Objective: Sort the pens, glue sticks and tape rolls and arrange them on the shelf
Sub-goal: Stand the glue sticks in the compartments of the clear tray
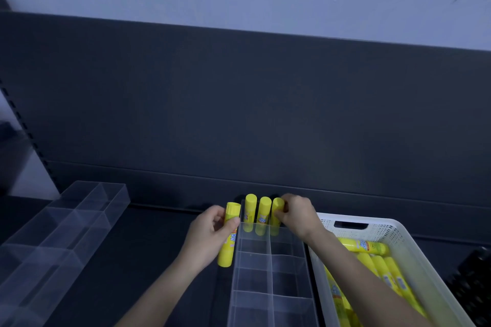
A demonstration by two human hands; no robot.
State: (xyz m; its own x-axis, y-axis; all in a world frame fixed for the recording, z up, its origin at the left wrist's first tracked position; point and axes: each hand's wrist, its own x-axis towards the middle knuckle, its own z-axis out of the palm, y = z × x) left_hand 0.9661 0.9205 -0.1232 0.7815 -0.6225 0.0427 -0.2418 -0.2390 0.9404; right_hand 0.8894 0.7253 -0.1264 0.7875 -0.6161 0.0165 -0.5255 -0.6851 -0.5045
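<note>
Clear organizer point(271, 273) beside left hand's point(210, 236) glue stick point(225, 255), near-upright, cap up

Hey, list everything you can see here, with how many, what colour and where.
standing glue sticks: three, yellow, upright at the middle organiser's far end
held glue stick: one, yellow, just left of that organiser
basket glue sticks: several, yellow, lying in the basket
middle organiser: one, clear, divided, on the shelf
left organiser: one, clear, divided, at left on the shelf
basket: one, white, perforated, right of the middle organiser
ribbed object: one, black, far right edge, unidentifiable
shelf: one, dark, under everything
left grip: holds the held glue stick
right grip: holds the rightmost standing glue stick
</note>
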